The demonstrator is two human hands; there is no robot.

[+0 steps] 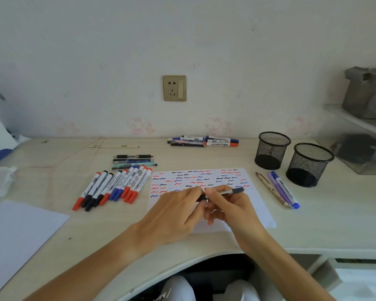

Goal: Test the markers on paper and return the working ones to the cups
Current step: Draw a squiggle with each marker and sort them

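A white paper (256, 205) covered with red, blue and black squiggles lies in the middle of the desk. Over it, my left hand (174, 211) and my right hand (230, 205) both grip one grey-black pen (228, 192); the left pinches its near end, the right holds its barrel. Several red, blue and black markers (115, 187) lie in a row left of the paper. Two black mesh cups (271, 149) (310, 164) stand empty at the right. Three pens, one of them a blue marker (285, 190), lie between paper and cups.
More pens (135, 161) lie behind the marker row, and another pile of markers (204, 141) sits by the wall. A blank sheet (15, 233) lies at the near left, crumpled tissue (0, 181) at the far left, a clear shelf unit (356, 137) at the right.
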